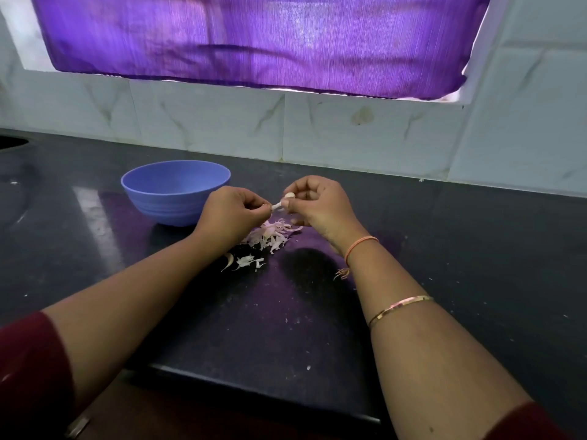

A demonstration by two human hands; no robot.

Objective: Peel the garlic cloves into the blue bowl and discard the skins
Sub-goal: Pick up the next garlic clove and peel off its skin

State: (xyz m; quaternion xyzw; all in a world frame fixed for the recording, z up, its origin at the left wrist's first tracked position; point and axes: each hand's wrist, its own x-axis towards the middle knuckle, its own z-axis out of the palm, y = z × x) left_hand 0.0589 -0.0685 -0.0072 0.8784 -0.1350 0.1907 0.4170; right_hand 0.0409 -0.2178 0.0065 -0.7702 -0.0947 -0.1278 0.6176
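Note:
A blue bowl stands on the dark counter, left of my hands; its inside is hidden from this angle. My right hand pinches a small pale garlic clove between thumb and fingertips. My left hand pinches a strip of skin that stretches from the clove. Both hands hover just above a pile of pinkish-white garlic skins on the counter. A few more skin scraps lie nearer to me.
The black counter runs to a white tiled wall at the back, under a purple curtain. The counter's front edge is close to me. A dark round opening shows at the far left.

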